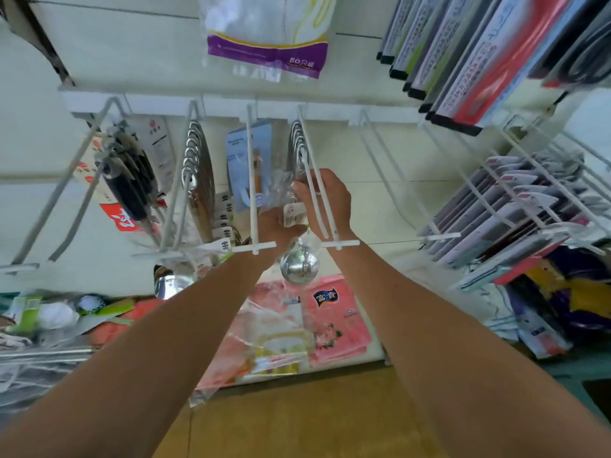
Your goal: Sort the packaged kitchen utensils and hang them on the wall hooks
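A packaged steel ladle in clear plastic hangs bowl-down between my two hands, below a white wire wall hook. My right hand reaches up behind that hook and grips the top of the package. My left hand pinches the package at its white label. More steel ladles hang at the back of the same hook. The ladle's handle is mostly hidden by my hands.
Other hooks carry black-handled utensils, steel spoons and a blue carded item. One hook to the right is bare. Flat packs fill the right-hand hooks. Pink packets and a brown box lie below.
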### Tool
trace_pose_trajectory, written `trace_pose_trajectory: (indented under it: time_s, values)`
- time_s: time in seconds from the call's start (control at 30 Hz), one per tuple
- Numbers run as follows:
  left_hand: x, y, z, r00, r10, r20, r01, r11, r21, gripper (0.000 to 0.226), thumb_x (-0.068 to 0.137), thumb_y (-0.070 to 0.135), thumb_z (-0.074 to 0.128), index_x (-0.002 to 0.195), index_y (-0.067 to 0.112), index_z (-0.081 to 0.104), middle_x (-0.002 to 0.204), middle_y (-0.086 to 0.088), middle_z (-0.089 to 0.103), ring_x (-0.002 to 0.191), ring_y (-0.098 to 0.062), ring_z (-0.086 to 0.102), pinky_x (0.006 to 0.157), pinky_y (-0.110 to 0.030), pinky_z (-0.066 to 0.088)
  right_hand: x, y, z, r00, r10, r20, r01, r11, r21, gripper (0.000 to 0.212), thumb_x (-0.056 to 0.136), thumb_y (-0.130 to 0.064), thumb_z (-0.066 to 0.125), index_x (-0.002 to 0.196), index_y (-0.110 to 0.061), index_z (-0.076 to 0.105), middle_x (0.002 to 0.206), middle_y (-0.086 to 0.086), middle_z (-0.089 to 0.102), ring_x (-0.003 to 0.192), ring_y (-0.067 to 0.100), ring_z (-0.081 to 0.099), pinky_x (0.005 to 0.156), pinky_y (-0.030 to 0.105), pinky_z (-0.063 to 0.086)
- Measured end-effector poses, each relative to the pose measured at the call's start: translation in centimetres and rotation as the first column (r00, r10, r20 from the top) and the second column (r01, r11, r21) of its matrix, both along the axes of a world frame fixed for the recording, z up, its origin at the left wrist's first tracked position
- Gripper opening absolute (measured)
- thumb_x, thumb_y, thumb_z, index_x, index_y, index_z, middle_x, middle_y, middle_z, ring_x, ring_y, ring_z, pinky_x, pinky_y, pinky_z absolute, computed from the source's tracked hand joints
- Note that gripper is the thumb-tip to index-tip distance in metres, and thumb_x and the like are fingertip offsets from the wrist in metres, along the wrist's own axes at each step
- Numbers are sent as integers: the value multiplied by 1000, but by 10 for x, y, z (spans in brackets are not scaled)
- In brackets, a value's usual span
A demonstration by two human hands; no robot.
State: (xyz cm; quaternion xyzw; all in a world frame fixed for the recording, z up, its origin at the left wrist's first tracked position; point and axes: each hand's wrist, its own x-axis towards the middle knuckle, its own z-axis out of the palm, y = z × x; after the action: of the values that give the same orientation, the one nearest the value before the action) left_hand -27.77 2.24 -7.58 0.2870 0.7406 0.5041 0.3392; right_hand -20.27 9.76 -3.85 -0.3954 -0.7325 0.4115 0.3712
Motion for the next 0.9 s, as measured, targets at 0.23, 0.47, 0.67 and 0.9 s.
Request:
trace_pose_trajectory:
  time_s: [0.23,0.47,0.67,0.9]
  values:
    - [8,-1,-7,982,8,189,-10,1000,9,33,85,-13,59,65,13,55,46,9,55,47,-9,51,50,-24,41,7,-1,2,1000,14,15,-13,997,-70,14,86,-24,73,95,-22,61,86,-8,65,83,14,64,80,32,55]
    - [29,-30,-7,997,-53,58,52,999,6,8,81,3,73,88,6,70,84,-13,68,72,-19,59,62,-27,49,33,-23,9,997,71,-26,-74,989,-129,14,88,-9,71,98,-9,61,80,-9,61,70,2,59,60,14,49]
    - [54,-72,-12,992,-79,97,76,997,32,12,76,3,76,80,13,73,83,-10,70,76,-21,63,82,-42,53,63,-58,1,998,56,-34,-61,985,-164,15,86,-13,73,94,-14,61,86,3,67,84,24,66,74,38,54]
    - [90,-121,-1,986,-130,102,129,992,15,13,79,4,76,92,6,73,78,-4,67,62,-8,57,63,-22,44,107,-113,16,996,34,-77,-48,979,-198,19,88,-16,73,97,-11,58,85,-3,63,77,9,59,73,15,48]
